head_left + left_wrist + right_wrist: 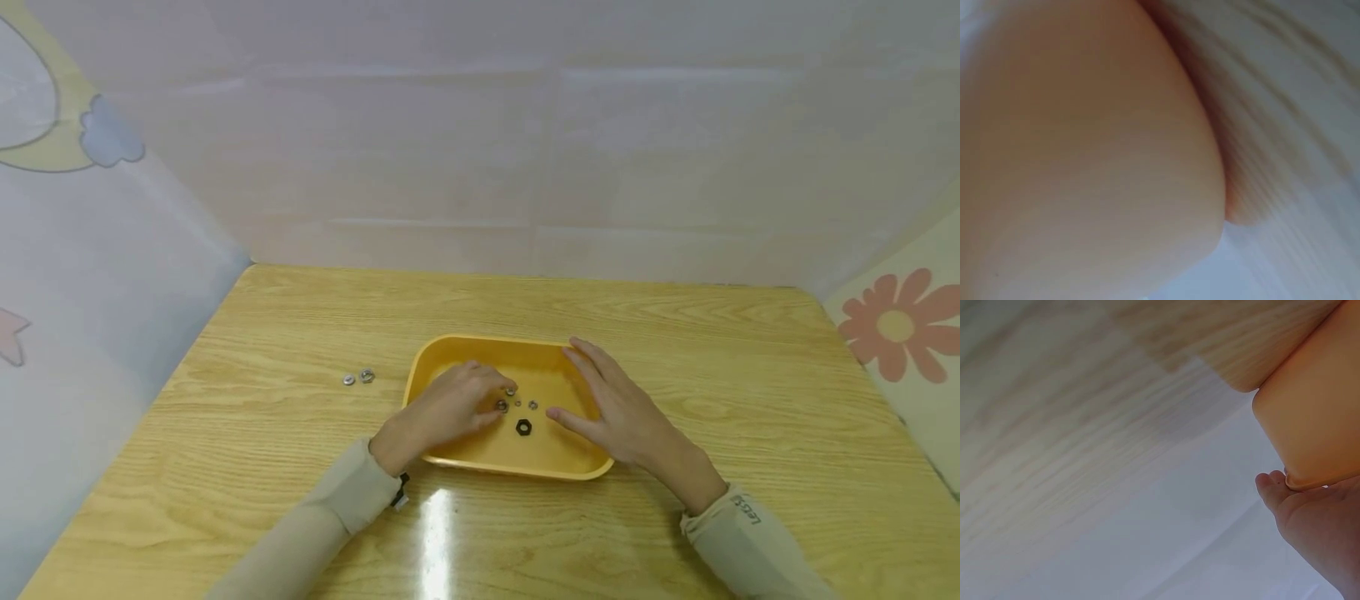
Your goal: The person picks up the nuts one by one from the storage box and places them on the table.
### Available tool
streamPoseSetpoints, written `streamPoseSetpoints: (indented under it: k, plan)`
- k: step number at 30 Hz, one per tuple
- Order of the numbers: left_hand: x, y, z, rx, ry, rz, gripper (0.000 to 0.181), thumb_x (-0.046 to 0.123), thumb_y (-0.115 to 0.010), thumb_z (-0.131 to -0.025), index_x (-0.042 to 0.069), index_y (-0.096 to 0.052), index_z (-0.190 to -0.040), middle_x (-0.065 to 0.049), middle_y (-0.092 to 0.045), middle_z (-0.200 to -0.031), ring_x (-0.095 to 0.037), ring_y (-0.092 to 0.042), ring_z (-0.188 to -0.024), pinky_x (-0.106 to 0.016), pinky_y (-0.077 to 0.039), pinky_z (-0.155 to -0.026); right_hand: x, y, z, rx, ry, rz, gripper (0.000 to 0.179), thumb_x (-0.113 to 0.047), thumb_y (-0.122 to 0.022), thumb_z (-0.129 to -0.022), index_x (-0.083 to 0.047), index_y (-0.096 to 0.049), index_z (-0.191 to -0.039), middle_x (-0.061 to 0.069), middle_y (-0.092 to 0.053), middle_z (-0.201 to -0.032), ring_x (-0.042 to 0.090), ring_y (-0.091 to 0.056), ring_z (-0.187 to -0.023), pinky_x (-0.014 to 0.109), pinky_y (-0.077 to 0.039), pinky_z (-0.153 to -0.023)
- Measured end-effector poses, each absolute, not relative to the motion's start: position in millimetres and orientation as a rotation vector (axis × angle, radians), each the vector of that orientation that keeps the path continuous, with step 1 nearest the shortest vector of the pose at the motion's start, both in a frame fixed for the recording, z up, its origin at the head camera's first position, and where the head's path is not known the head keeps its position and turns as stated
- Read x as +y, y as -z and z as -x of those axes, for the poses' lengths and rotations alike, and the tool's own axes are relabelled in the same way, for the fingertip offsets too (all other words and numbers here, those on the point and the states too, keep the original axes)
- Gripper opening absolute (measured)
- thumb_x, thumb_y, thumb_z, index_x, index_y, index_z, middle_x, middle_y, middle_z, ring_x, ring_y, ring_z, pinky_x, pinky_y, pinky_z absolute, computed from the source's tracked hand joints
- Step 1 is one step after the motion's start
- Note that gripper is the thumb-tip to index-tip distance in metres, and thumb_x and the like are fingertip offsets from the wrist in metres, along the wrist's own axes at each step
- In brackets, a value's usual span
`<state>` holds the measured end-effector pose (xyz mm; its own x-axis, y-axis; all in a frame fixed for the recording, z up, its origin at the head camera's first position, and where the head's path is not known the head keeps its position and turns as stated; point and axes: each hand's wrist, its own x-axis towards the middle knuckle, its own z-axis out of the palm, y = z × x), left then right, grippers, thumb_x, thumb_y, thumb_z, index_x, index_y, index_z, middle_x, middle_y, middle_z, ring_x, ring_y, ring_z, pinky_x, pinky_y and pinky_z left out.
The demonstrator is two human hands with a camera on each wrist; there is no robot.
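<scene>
A yellow plastic tray holds a black hex nut and several small silver nuts. My left hand reaches over its left side, fingers bent down and thumb apart from the index finger. One silver nut lies right by the thumb, and another shows just under the index fingertip. Across the tray's right rim lies my right hand, fingers spread and thumb over the inside. In the right wrist view, fingertips show at the rim of the tray.
Two silver nuts, one smaller and one larger, lie on the wooden table left of the tray. Behind the table rises a pale wall covering. The tray's outer wall fills much of the left wrist view.
</scene>
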<state>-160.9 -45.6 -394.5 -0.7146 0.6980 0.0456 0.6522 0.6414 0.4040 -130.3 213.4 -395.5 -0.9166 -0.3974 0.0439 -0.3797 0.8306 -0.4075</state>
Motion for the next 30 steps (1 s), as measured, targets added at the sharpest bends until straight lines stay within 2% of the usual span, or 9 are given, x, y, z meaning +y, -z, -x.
streamPoseSetpoints:
  k: [9,30]
  plan:
    - [-46.0,394.8,160.0,2.676,-0.565,-1.077,0.037,0.019,-0.071,-0.092,0.013,-0.066,-0.129,0.000,-0.066,-0.132,-0.022,-0.058,-0.119,-0.040,-0.047,-0.104,212.9,393.8,129.4,2.955,0.656,0.609,0.090,-0.061,-0.056,-0.093,-0.007,-0.024,-0.157,0.013,-0.016,-0.165,0.038,-0.022,-0.150,0.060,-0.031,-0.116]
    - [-46.7,397.4,159.9,2.673,-0.508,-1.147,0.031,0.011,-0.067,-0.094,0.015,-0.068,-0.125,0.002,-0.070,-0.124,-0.018,-0.062,-0.109,-0.036,-0.051,-0.097,212.7,395.4,129.6,2.958,0.665,0.611,0.089,-0.060,-0.057,-0.093,-0.008,-0.024,-0.157,0.012,-0.016,-0.165,0.039,-0.023,-0.150,0.061,-0.032,-0.114]
